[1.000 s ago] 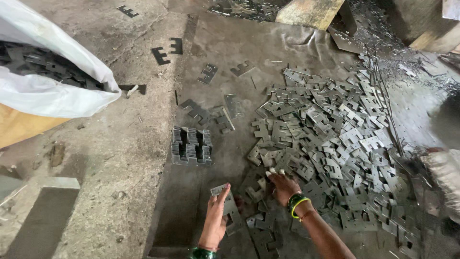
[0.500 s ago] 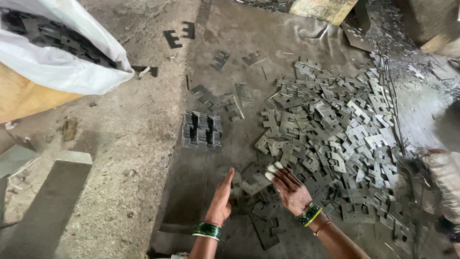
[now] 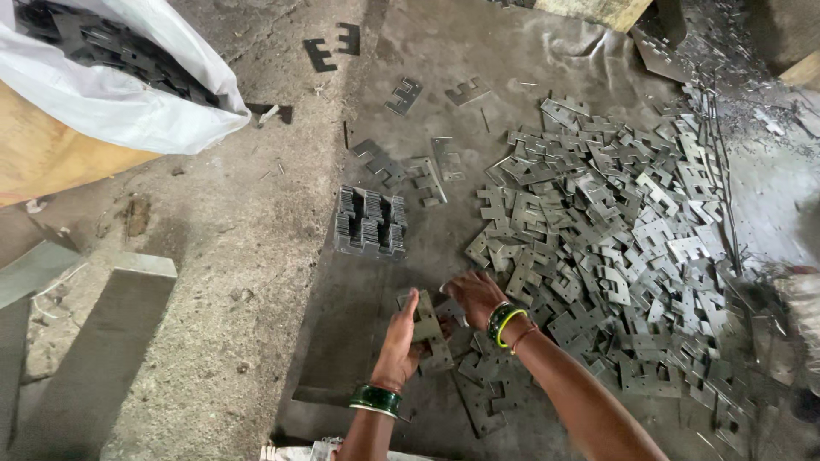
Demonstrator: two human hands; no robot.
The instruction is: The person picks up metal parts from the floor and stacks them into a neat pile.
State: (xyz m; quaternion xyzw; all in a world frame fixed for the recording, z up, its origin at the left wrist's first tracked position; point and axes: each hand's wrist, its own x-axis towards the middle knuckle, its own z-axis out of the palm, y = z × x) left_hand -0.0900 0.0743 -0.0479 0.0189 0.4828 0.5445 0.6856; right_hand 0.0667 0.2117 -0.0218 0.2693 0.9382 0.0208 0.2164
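A dark metal sheet [image 3: 547, 51] lies flat on the rough concrete floor [image 3: 213, 282] and carries nearly everything. Its right half is covered by a wide heap of flat grey metal plates [image 3: 615, 239], each notched like a comb, spreading from the far right corner down to the near edge. At the top left, off the sheet, a white sack [image 3: 128, 102] filled with dark plates leans over a wooden board [image 3: 43, 162]. A grey concrete block [image 3: 102, 341] lies on the floor well off the sheet's left edge. Near the left edge of the sheet stands a neat stack of plates [image 3: 369, 224], set on edge in rows, apart from the heap. A few loose plates [image 3: 410, 166] lie scattered beyond it.

At the near edge, the left hand [image 3: 400, 341], with a green bangle at the wrist, is clamped around one plate [image 3: 427, 329], held upright. The right hand [image 3: 474, 294], just beside it, rests fingers curled over the plates at the heap's near left fringe; whether it grips one cannot be told.
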